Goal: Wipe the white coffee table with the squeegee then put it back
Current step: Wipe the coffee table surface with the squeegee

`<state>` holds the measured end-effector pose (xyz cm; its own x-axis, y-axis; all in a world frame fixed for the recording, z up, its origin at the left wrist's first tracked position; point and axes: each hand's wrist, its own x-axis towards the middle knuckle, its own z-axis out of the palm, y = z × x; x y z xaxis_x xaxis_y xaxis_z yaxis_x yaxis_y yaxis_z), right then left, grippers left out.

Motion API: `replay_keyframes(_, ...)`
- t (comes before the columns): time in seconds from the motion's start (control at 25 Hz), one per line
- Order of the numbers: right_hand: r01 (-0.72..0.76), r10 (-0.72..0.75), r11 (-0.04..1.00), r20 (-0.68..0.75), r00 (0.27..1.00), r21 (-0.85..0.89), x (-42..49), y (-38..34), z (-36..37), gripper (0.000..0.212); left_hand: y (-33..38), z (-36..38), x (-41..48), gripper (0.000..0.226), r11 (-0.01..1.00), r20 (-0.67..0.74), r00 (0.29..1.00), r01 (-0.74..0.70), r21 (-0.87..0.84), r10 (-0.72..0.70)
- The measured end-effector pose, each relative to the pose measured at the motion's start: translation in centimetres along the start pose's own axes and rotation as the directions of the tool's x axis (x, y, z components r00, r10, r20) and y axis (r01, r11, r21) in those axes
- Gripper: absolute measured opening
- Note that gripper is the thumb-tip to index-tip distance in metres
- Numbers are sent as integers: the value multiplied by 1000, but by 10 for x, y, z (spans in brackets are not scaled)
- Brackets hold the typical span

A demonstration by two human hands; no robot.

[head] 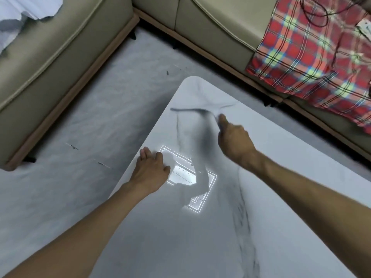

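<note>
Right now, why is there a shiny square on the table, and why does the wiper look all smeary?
Head view: the square is glare, a light mirrored in the glossy table; in the same view, the squeegee in the right hand is smeared by motion blur.

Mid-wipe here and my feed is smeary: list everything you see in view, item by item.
White marble-look coffee table: one, white with grey veins, centre to lower right.
Dark grey squeegee: one, motion-blurred, on the table's far corner.
Beige L-shaped sofa: one, along left and top.
Red plaid blanket: one, red with green and blue, on the sofa, upper right.
Black cable: one, on the blanket, top right.
Pale cloth: one, white-grey, on the sofa, top left.
Floor: pale grey, between sofa and table.
Left hand: one, flat on the table's left edge.
Right hand: one, grips the squeegee's handle.
</note>
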<state>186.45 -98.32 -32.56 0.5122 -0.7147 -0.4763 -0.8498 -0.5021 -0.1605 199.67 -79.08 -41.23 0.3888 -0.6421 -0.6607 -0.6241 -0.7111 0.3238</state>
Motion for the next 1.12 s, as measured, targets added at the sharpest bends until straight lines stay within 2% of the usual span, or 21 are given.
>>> replay_keyframes(0.12, 50, -45, 998, 113, 993, -48, -66, 30, 13, 63, 0, 3, 0, 42, 999, -8, 1000, 0, 32, 0)
replay_keyframes(0.28, 25, -17, 999, 223, 975, -33, -116, 46, -3, 56, 3, 0, -5, 42, 998, 3, 1000, -4, 57, 4)
replay_keyframes(0.36, -49, 38, 997, 172, 984, 58, -93, 44, -25, 47, 3, 0, -5, 45, 998, 18, 1000, -8, 59, 7)
replay_keyframes(0.48, -282, 263, 912, 100, 959, 298, -32, 31, -52, 26, 3, 0, -4, 52, 998, 31, 999, -14, 63, 12)
replay_keyframes(0.6, -369, 353, 877, 108, 929, 307, 5, 21, -52, 39, 2, 0, -4, 52, 997, 33, 999, -21, 75, 19)
replay_keyframes(0.76, -341, 323, 917, 116, 939, 209, -23, 22, -13, 49, 1, 2, -4, 53, 997, 39, 999, -30, 70, 27)
replay_keyframes(0.92, -214, 207, 974, 98, 973, 70, -99, 45, 31, 62, 3, 1, -4, 57, 997, 62, 998, -22, 71, 18)
replay_keyframes(1.0, -209, 194, 975, 174, 965, 73, -136, 48, 36, 63, 3, -2, -6, 56, 997, 66, 998, -20, 75, 15)
replay_keyframes(1.08, -265, 228, 956, 251, 941, 127, -151, 42, 25, 59, 2, -7, -9, 55, 998, 77, 997, -13, 66, 8)
replay_keyframes(1.12, -274, 230, 948, 248, 941, 162, -145, 37, 15, 54, 1, -9, -11, 53, 999, 83, 997, -14, 51, 10)
